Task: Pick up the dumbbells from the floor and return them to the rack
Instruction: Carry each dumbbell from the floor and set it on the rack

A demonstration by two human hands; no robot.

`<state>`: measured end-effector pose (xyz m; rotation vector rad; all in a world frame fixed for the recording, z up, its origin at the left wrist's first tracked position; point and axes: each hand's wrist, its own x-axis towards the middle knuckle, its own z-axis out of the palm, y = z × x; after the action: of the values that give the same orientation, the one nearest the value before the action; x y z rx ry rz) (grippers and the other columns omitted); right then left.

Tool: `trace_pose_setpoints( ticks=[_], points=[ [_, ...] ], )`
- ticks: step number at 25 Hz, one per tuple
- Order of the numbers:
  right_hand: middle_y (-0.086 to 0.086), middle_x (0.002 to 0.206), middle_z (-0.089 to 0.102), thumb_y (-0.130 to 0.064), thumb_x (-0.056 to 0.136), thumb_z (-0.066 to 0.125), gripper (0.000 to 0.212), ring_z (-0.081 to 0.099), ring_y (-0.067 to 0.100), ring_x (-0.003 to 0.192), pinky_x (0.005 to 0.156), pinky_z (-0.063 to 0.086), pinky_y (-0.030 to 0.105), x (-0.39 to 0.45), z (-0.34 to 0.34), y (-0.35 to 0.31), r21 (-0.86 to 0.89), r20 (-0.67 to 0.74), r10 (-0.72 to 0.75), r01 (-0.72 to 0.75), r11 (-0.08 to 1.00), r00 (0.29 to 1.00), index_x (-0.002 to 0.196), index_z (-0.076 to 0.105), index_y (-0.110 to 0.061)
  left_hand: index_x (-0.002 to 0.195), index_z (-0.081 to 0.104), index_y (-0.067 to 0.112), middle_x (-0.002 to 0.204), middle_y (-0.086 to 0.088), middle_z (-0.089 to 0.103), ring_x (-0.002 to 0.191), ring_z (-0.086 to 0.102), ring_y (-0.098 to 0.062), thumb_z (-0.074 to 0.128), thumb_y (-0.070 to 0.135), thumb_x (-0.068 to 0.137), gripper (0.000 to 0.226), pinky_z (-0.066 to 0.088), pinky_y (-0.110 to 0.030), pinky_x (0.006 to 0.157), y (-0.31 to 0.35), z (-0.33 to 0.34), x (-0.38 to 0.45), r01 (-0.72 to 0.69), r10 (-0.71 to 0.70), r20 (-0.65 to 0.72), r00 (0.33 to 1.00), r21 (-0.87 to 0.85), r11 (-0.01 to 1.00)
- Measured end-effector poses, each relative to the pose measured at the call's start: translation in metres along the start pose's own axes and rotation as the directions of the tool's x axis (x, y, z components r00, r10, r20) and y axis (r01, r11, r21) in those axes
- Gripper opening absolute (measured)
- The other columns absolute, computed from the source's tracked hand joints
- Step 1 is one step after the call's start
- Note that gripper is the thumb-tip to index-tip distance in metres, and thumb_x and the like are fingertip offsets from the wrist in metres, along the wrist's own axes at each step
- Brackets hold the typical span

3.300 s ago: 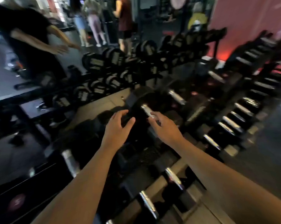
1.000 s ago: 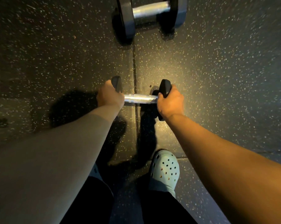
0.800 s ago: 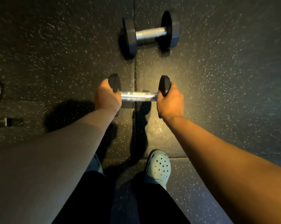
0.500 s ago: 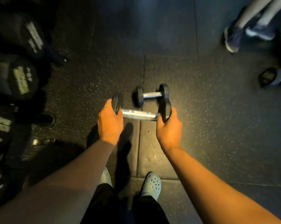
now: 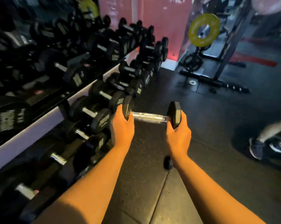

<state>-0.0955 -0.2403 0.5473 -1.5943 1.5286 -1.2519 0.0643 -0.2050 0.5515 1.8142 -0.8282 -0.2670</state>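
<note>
While I hold the dumbbell (image 5: 150, 116) out in front of me at about waist height, clear of the floor (image 5: 201, 126), each of my hands cups one of its black end weights. My left hand (image 5: 122, 126) is curled around the left head, fingers wrapped behind it and thumb along the near face; my right hand (image 5: 178, 135) is closed the same way around the right head. The chrome handle runs bare between them, nearly level, tilted slightly down toward the right.

To my left stands the rack (image 5: 39, 126) — long tiers loaded with black dumbbells, their labelled ends facing the aisle, blurred in places so I cannot read the markings. The held dumbbell's left head is just beside the nearest racked weights on the lower tier, not touching them.

Below my right wrist, a second dumbbell (image 5: 167, 161) lies on the floor, mostly hidden by my forearm — only one dark head shows. Farther off, a yellow weight plate (image 5: 204, 29) hangs on a frame near the pink wall (image 5: 160, 21). At the right edge, someone's shoe (image 5: 256, 147) rests on the floor.
</note>
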Motion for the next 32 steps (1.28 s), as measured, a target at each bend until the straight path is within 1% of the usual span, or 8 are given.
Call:
trace_pose_setpoints(
  ticks=[8, 10, 13, 17, 20, 23, 25, 32],
  points=[
    [-0.017, 0.080, 0.061, -0.028, 0.094, 0.062, 0.048, 0.058, 0.004, 0.069, 0.059, 0.041, 0.025, -0.116, 0.107, -0.122, 0.173, 0.249, -0.233, 0.193, 0.966, 0.940, 0.141, 0.049, -0.034, 0.130, 0.057, 0.023, 0.115, 0.004, 0.065, 0.105, 0.062, -0.013, 0.057, 0.025, 0.100, 0.031, 0.046, -0.018, 0.079, -0.048, -0.218, -0.001, 0.018, -0.023, -0.263, 0.965, -0.022, 1.000],
    [-0.011, 0.076, 0.061, -0.031, 0.095, 0.061, 0.049, 0.056, 0.007, 0.063, 0.058, 0.042, 0.030, -0.155, 0.145, -0.153, 0.210, 0.320, -0.268, 0.207, 0.955, 0.909, 0.142, 0.048, -0.035, 0.131, 0.057, 0.019, 0.112, 0.004, 0.064, 0.106, 0.063, -0.015, 0.059, 0.023, 0.099, 0.032, 0.040, -0.007, 0.074, -0.066, -0.282, -0.003, 0.058, -0.052, -0.344, 0.938, 0.007, 0.998],
    [0.002, 0.090, 0.070, -0.033, 0.095, 0.060, 0.048, 0.065, 0.024, 0.079, 0.069, 0.048, 0.034, -0.217, 0.208, -0.203, 0.278, 0.428, -0.344, 0.241, 0.930, 0.836, 0.142, 0.047, -0.033, 0.136, 0.056, 0.017, 0.121, 0.000, 0.065, 0.109, 0.060, -0.013, 0.061, 0.020, 0.098, 0.038, 0.039, -0.014, 0.083, -0.093, -0.378, -0.007, 0.122, -0.071, -0.509, 0.858, 0.066, 0.990],
    [0.009, 0.114, 0.071, -0.030, 0.096, 0.061, 0.050, 0.064, 0.032, 0.107, 0.083, 0.047, 0.033, -0.309, 0.290, -0.277, 0.387, 0.549, -0.493, 0.318, 0.866, 0.675, 0.144, 0.048, -0.021, 0.131, 0.057, 0.021, 0.114, 0.004, 0.067, 0.102, 0.063, -0.011, 0.062, 0.022, 0.097, 0.035, 0.048, -0.025, 0.084, -0.138, -0.504, -0.021, 0.232, -0.132, -0.706, 0.696, 0.047, 0.972],
    [0.010, 0.116, 0.071, -0.031, 0.098, 0.060, 0.050, 0.065, 0.031, 0.108, 0.087, 0.049, 0.034, -0.374, 0.341, -0.324, 0.495, 0.562, -0.614, 0.370, 0.786, 0.554, 0.144, 0.047, -0.019, 0.126, 0.059, 0.025, 0.108, 0.006, 0.068, 0.097, 0.066, -0.015, 0.062, 0.025, 0.096, 0.030, 0.053, -0.032, 0.083, -0.164, -0.581, -0.033, 0.296, -0.142, -0.821, 0.553, 0.034, 0.955],
    [0.008, 0.112, 0.071, -0.033, 0.099, 0.058, 0.048, 0.066, 0.027, 0.102, 0.078, 0.045, 0.024, -0.438, 0.397, -0.369, 0.588, 0.597, -0.672, 0.331, 0.738, 0.438, 0.144, 0.048, -0.017, 0.126, 0.059, 0.024, 0.111, 0.004, 0.068, 0.100, 0.065, -0.018, 0.062, 0.024, 0.096, 0.030, 0.050, -0.033, 0.079, -0.188, -0.655, -0.036, 0.367, -0.169, -0.906, 0.388, -0.016, 0.930],
    [0.007, 0.108, 0.072, -0.035, 0.099, 0.057, 0.044, 0.067, 0.029, 0.099, 0.075, 0.048, 0.029, -0.479, 0.435, -0.398, 0.646, 0.617, -0.710, 0.295, 0.704, 0.340, 0.140, 0.052, -0.018, 0.125, 0.060, 0.022, 0.111, 0.001, 0.068, 0.100, 0.065, -0.021, 0.063, 0.022, 0.094, 0.031, 0.050, -0.035, 0.080, -0.205, -0.700, -0.037, 0.404, -0.149, -0.948, 0.280, -0.024, 0.914],
    [0.010, 0.109, 0.073, -0.036, 0.099, 0.055, 0.044, 0.068, 0.031, 0.100, 0.080, 0.053, 0.035, -0.600, 0.516, -0.464, 0.805, 0.553, -0.831, 0.222, 0.550, 0.055, 0.140, 0.051, -0.020, 0.125, 0.059, 0.021, 0.114, 0.002, 0.065, 0.100, 0.060, -0.017, 0.061, 0.018, 0.094, 0.031, 0.035, -0.022, 0.076, -0.238, -0.800, -0.066, 0.477, -0.098, -0.994, -0.037, -0.104, 0.873]
  ],
)
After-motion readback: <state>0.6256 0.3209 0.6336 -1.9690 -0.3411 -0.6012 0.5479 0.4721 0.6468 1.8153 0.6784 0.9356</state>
